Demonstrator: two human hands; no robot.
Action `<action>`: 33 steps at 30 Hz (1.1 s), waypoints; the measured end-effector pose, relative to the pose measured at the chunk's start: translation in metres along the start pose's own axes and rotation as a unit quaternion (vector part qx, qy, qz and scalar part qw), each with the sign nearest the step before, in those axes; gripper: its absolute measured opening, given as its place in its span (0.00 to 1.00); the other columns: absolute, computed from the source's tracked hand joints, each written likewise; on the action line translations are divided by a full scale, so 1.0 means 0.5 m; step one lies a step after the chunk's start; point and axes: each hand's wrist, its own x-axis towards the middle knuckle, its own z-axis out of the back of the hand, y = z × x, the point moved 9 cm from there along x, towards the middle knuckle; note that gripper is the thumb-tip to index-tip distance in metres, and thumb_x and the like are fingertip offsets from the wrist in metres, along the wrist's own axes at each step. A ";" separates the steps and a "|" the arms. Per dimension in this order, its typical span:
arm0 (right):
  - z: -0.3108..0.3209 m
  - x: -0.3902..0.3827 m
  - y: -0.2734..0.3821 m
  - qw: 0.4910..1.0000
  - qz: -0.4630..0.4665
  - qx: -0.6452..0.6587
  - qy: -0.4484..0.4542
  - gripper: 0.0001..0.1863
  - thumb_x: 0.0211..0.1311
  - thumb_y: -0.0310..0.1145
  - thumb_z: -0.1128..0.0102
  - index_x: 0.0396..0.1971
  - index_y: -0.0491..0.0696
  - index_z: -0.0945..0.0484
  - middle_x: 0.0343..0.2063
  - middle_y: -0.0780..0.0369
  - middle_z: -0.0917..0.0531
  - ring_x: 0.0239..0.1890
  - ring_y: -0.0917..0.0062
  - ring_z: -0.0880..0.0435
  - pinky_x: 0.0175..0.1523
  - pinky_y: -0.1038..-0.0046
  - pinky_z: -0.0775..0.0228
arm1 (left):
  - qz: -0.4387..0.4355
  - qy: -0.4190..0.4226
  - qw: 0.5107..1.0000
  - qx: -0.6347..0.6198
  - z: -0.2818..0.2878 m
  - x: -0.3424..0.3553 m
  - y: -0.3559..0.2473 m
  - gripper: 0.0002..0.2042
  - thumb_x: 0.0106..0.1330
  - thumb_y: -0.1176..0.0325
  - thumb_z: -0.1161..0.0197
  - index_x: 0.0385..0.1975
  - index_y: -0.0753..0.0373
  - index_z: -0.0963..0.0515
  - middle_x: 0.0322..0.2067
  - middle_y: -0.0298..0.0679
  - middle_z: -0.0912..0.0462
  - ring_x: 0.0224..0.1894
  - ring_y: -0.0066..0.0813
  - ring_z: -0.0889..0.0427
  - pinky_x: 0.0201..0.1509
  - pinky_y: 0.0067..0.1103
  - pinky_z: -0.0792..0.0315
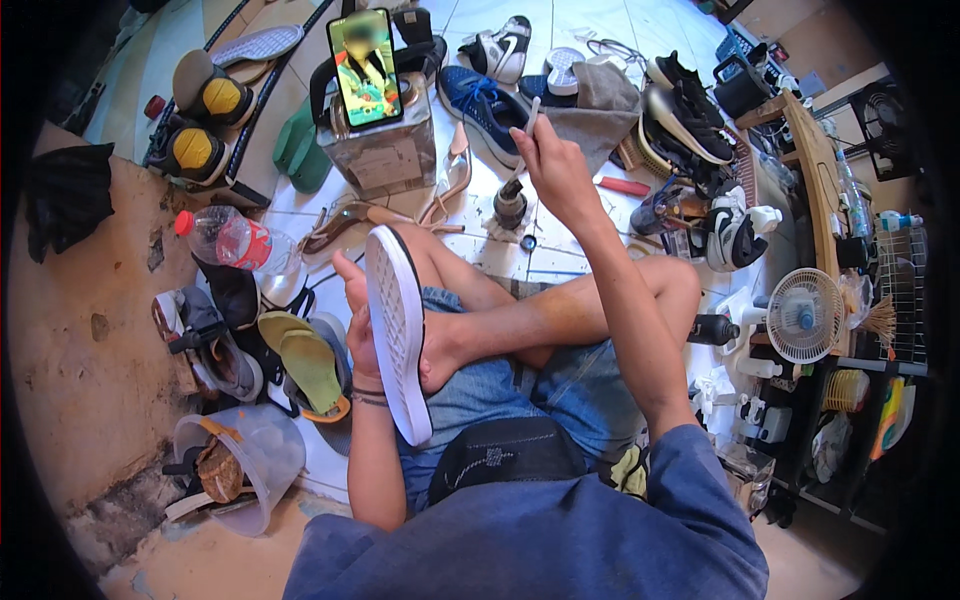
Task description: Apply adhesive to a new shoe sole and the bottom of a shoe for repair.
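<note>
While the right hand (556,165) pinches a pale stick (535,106) over a small dark pot (511,209) (can't quite tell if its tip's dipped in), the left hand (358,335) grips the white sole (398,335) near-upright above the lap (580,388), probably so its patterned face is easy to reach.

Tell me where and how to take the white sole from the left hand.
Pinch the white sole by its rounded upper end, across both edges, coming from the far side. Its tread shows and its length runs toward the person's body; the left hand sits along its left edge and a foot lies close by its right, so the upper end looks freest.
</note>
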 end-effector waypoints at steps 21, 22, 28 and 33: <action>-0.058 -0.136 -0.267 0.797 -0.216 0.553 -0.109 0.13 0.77 0.44 0.53 0.44 0.48 0.30 0.23 0.64 0.26 0.26 0.80 0.26 0.32 0.74 0.30 | 0.061 0.116 0.990 -0.044 -0.036 0.009 0.019 0.33 0.75 0.43 0.57 0.67 0.67 0.37 0.55 0.56 0.22 0.54 0.48 0.18 0.59 0.43 0.24; -0.047 -0.137 -0.268 0.793 -0.200 0.564 -0.116 0.13 0.77 0.44 0.53 0.44 0.48 0.30 0.23 0.64 0.26 0.26 0.80 0.26 0.32 0.74 0.30 | 0.053 0.059 0.996 -0.040 -0.014 0.017 0.024 0.32 0.76 0.44 0.58 0.67 0.66 0.36 0.58 0.55 0.24 0.56 0.46 0.20 0.62 0.40 0.25; -0.020 -0.169 -0.304 0.800 -0.224 0.532 -0.164 0.15 0.75 0.44 0.49 0.46 0.47 0.27 0.28 0.62 0.22 0.29 0.79 0.23 0.35 0.72 0.27 | 0.012 0.058 0.998 0.029 -0.010 0.040 0.040 0.36 0.75 0.42 0.56 0.68 0.71 0.39 0.66 0.49 0.32 0.66 0.37 0.29 0.72 0.33 0.36; -0.085 -0.158 -0.274 0.784 -0.231 0.564 -0.115 0.14 0.74 0.43 0.45 0.44 0.47 0.26 0.29 0.62 0.20 0.31 0.79 0.19 0.34 0.71 0.23 | -0.037 0.034 0.997 0.051 -0.051 0.026 -0.022 0.43 0.69 0.36 0.52 0.74 0.59 0.56 0.70 0.52 0.40 0.64 0.55 0.29 0.58 0.57 0.27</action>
